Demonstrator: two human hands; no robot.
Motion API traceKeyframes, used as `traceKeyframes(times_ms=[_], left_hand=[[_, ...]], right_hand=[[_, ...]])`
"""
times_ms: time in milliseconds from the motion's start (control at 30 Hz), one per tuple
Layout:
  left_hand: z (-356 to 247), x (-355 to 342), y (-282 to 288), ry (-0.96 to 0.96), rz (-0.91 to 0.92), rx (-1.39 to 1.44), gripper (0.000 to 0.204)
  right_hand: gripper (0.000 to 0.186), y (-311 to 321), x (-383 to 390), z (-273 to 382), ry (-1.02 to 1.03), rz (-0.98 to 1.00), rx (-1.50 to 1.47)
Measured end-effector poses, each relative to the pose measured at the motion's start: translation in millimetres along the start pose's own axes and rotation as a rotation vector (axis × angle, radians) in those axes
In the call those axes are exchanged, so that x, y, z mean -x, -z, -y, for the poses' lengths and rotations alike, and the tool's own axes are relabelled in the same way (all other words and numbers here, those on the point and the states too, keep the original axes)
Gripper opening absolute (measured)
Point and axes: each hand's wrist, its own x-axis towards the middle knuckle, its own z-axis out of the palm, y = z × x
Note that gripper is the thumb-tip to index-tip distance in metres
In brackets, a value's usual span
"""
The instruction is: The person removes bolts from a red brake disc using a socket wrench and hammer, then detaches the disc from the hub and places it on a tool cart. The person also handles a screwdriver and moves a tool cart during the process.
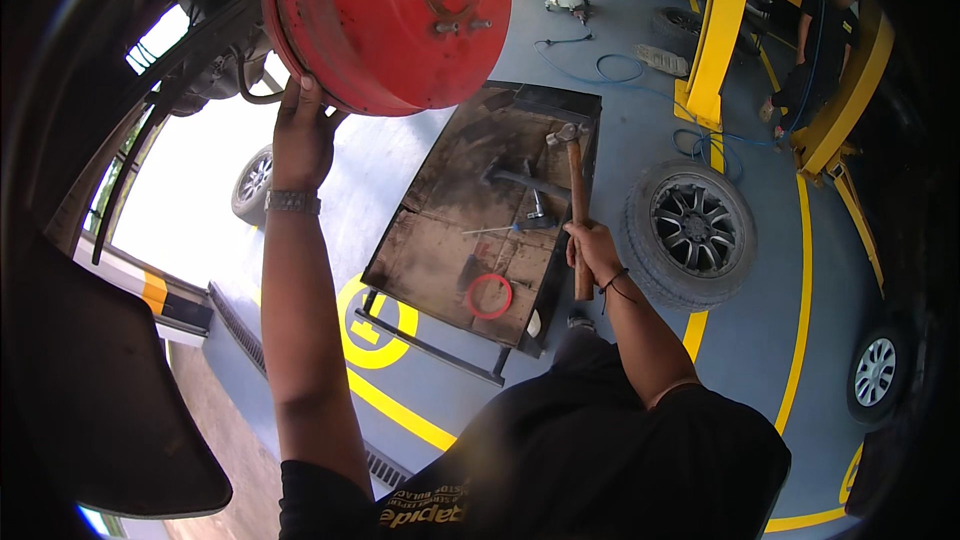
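Note:
A red brake drum (pixel 390 35) with wheel studs on its face hangs at the top, just ahead of me. My left hand (pixel 303 135) reaches up to its lower left edge and grips there, some fingers hidden behind the rim. In my right hand (pixel 595 252) is a hammer (pixel 577 175), its wooden handle wrapped by my closed fingers and its metal head pointing up and away. The hammer is apart from the drum, over the right edge of a low work cart (pixel 420 240).
On the cart lie a dark bar-shaped tool (pixel 530 182), a ratchet-like tool (pixel 537 208) and a red ring (pixel 490 296). A wheel (pixel 690 230) lies to the right, near a yellow lift post (pixel 715 40). A blue hose (pixel 620 70) crosses the floor. Another person (pixel 815 50) is at far right.

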Motion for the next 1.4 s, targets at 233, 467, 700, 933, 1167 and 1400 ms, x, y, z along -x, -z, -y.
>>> traceKeyframes(times_ms=[233,467,700,933,1167,1400], left_hand=[[11.1,3.3,-2.2,-0.017,-0.112,0.105,0.065],[42.5,40.6,10.1,-0.106,-0.341,-0.395,0.059],[60.1,30.8,-111.6,-0.494,-1.144,-0.425,0.053],[51.8,-12.3,-187.8,-0.65,-1.176,-0.004,0.069],[35.5,-26.4,-179.3,-0.538,-1.416,-0.274,0.07],[39.4,-30.0,-175.1,-0.708,-1.354,-0.315,0.061]], right_hand=[[0.036,15.9,-189.4,15.5,-0.089,0.402,0.75],[0.036,46.6,-345.4,46.0,0.459,0.697,1.4],[0.06,-123.6,-339.2,299.3,1.074,0.828,-0.372],[0.056,-160.3,-275.7,437.9,1.167,0.954,-0.175],[0.059,-165.0,-260.7,439.1,1.192,0.772,-0.013],[0.059,-171.9,-261.9,448.1,1.176,0.796,-0.04]])
